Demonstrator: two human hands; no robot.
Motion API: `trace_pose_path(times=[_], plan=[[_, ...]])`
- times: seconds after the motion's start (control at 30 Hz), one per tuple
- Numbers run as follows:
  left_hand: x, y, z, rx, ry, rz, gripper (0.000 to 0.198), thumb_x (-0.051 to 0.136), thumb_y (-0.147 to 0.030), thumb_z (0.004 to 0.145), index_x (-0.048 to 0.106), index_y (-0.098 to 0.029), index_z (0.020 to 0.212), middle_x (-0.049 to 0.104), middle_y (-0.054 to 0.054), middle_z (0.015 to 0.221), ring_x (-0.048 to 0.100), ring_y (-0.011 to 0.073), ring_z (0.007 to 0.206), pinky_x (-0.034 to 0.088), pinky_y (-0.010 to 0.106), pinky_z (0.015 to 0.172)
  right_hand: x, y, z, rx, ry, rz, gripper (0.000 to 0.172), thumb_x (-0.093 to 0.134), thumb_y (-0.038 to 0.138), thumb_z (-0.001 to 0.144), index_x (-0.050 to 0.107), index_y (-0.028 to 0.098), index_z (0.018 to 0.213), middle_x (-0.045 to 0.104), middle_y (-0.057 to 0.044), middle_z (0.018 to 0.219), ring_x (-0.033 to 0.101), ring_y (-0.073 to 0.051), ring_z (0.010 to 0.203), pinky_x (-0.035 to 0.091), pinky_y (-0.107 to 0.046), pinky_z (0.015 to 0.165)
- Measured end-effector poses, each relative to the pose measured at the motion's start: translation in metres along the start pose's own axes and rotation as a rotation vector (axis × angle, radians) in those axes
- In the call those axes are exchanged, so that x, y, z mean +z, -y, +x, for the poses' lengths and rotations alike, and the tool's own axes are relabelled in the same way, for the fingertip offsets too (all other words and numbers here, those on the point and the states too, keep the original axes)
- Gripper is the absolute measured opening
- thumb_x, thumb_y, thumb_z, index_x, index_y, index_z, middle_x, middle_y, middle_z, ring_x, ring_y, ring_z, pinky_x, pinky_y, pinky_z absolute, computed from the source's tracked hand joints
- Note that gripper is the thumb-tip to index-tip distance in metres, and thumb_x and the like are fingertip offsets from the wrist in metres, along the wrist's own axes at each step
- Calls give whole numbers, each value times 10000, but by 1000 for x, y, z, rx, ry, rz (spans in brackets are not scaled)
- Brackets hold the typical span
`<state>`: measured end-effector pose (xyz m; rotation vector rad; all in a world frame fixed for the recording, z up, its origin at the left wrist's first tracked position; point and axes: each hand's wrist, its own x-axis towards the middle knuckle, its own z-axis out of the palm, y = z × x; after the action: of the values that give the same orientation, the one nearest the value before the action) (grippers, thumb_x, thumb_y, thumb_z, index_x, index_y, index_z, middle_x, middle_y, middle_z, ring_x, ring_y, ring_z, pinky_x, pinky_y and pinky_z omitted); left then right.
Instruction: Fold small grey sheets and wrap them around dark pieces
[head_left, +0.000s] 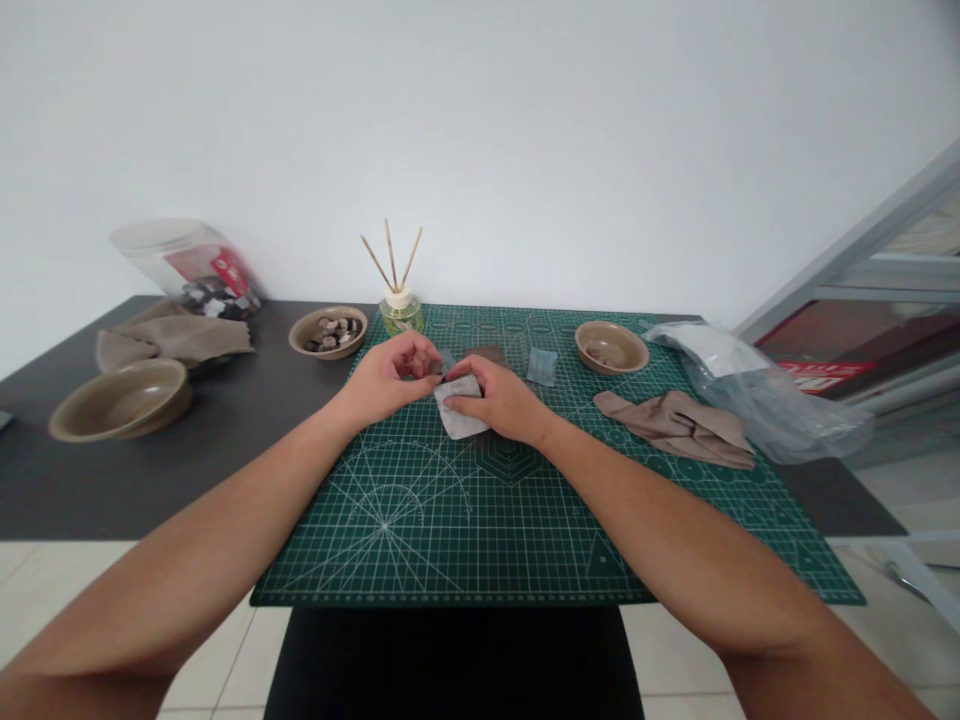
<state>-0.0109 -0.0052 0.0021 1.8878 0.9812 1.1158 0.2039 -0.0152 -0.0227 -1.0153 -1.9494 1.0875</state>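
Grey cloth (460, 422) in right hand (506, 400)

No legible text; tiny markings on green mat (525, 545), blurred red label (227, 270).

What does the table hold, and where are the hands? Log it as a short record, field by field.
Left hand: fingertips at the pale cloth's upper edge; grip unclear
Right hand: holding the pale cloth
Surface: green mat on a dark table
Beyond the hands: bottle with sticks, blue patch
Left side: bowl of pieces, second bowl, brown cloth, clear container
Right side: third bowl, crumpled cloth, plastic bag
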Motion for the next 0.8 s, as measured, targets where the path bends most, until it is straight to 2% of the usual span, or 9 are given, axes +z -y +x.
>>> trace_pose_path(times=[0.1, 0.23, 0.3, 0.4, 0.47, 0.67, 0.8], plan=[[1, 1, 0, -5, 41, 17, 246, 822, -254, 710, 667, -187, 889, 611, -35, 673, 564, 112, 594, 480, 249, 594, 1, 5, 0, -69, 35, -125, 296, 778, 301, 819, 675, 208, 1080, 716, -30, 1009, 649, -203, 916, 478, -357, 871], [2, 2, -1, -30, 90, 18, 260, 825, -282, 728, 673, -190, 916, 634, -28, 670, 577, 116, 587, 488, 250, 585, -4, 13, 0, -190, -181, -298, 282, 786, 177, 765, 720, 219, 1035, 706, -73, 1128, 606, -261, 1140, 418, -453, 1069], [2, 2, -1, -38, 96, 27, 253, 826, -279, 727, 667, -188, 903, 640, -26, 674, 576, 112, 587, 488, 248, 587, -6, 14, -1, -164, -208, -265, 266, 737, 172, 799, 719, 219, 1060, 716, -66, 1094, 627, -234, 1067, 460, -428, 1013], [3, 4, -1, -55, 116, 27, 252, 831, -279, 714, 662, -181, 873, 633, -26, 675, 565, 105, 590, 478, 242, 584, -7, 12, -2, -54, -128, -99, 239, 720, 279, 856, 696, 205, 1081, 742, -30, 957, 649, -168, 828, 514, -335, 803], [5, 6, -2, -83, 138, -3, 264, 836, -289, 701, 644, -179, 846, 620, -32, 668, 562, 102, 590, 471, 237, 579, -5, 9, -2, -4, -72, 5, 256, 743, 348, 858, 686, 201, 1060, 750, -13, 898, 652, -144, 747, 510, -303, 730], [8, 5, -2, -168, 158, -76, 314, 847, -276, 660, 567, -182, 769, 628, -43, 673, 580, 99, 601, 476, 233, 587, -1, 2, 1, 36, -6, 188, 298, 793, 382, 818, 677, 201, 1025, 757, -3, 850, 685, -148, 720, 525, -295, 692], [8, 4, -3, -194, 229, -126, 299, 840, -261, 677, 583, -179, 805, 670, -34, 689, 636, 119, 633, 518, 253, 624, -1, 1, 2, -2, -4, 160, 199, 760, 358, 847, 686, 209, 956, 741, 17, 799, 663, -135, 693, 496, -278, 667]])
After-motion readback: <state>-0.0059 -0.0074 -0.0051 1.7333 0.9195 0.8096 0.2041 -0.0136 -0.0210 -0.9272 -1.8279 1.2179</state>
